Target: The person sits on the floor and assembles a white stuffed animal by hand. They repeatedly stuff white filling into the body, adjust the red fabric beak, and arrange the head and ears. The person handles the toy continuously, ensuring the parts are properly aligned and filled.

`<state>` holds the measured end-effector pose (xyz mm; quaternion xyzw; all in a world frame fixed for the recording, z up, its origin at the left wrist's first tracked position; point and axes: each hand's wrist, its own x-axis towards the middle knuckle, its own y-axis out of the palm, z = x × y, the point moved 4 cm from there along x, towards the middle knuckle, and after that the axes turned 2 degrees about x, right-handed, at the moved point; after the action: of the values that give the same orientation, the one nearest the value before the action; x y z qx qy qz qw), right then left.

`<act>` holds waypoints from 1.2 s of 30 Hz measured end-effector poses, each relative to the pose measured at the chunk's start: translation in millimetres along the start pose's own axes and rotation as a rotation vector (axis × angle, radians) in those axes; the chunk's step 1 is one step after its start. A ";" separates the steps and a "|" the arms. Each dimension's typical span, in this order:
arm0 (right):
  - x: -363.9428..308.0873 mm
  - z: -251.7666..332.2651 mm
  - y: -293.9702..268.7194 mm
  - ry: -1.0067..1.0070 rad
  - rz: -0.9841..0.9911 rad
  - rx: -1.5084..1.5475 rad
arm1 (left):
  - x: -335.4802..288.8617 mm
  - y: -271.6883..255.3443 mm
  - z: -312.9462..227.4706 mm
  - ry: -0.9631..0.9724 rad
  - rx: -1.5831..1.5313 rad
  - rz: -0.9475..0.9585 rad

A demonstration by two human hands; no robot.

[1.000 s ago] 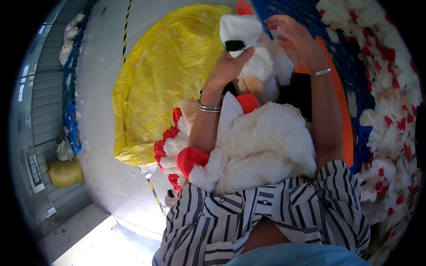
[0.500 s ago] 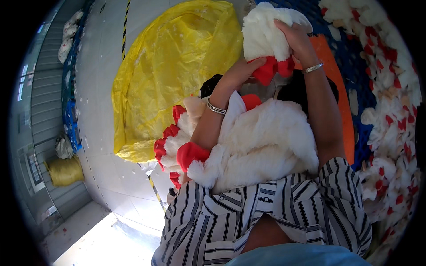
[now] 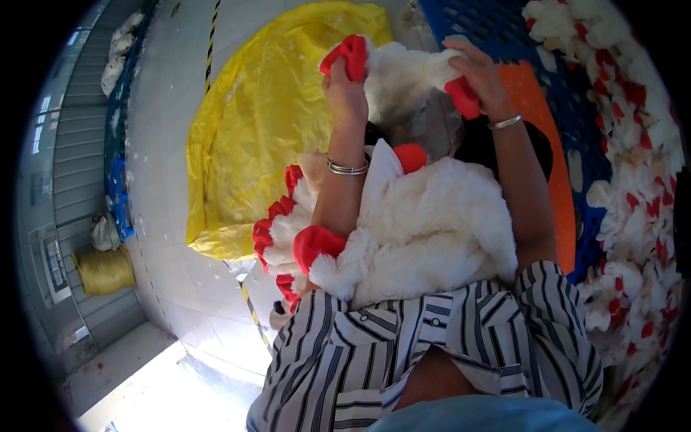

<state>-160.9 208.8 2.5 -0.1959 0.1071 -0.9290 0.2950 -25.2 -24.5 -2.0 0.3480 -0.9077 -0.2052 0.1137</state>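
Observation:
A white plush skin with red tips (image 3: 399, 75), limp and unstuffed in look, is stretched between my two hands. My left hand (image 3: 346, 93) is closed on its red end at the left. At the other end, my right hand (image 3: 481, 78) pinches the white fur, with a red piece hanging just below the fingers. More white plush skins (image 3: 439, 223) lie heaped on my lap under my forearms. Red pieces (image 3: 317, 246) stick out of that heap along its left side.
A large yellow plastic sheet or bag (image 3: 252, 151) spreads on the grey floor to the left. Beyond my right arm lie an orange panel (image 3: 536, 144) and blue plastic pallets (image 3: 586, 144). A big pile of white and red plush pieces (image 3: 637, 209) covers the far right.
My left hand has swung left and away from me with the red end, pulling the plush skin out sideways. My right hand has shifted slightly; the skin, upright before, now spans between both hands.

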 end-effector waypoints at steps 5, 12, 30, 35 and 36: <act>12.8 -10.5 -81.9 0.150 -0.313 0.982 | 16.3 -37.9 -10.3 -0.032 -0.320 -0.325; -0.3 10.4 1.1 0.297 0.269 -0.170 | -1.0 -6.7 -2.8 -0.242 -0.424 0.025; -13.5 126.8 -208.7 -0.304 -0.561 -0.036 | -34.9 37.1 -15.6 -0.372 -0.388 0.289; -38.8 199.6 -216.8 -0.455 -0.559 0.194 | -25.9 30.8 -10.6 -0.352 -0.443 0.249; -41.2 202.3 -182.4 -0.397 -0.387 0.193 | -27.2 33.6 -10.1 -0.351 -0.453 0.254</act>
<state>-135.9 362.8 229.6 -0.3615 -0.0810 -0.9175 0.1447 -21.4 13.6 20.4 0.1568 -0.8808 -0.4433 0.0548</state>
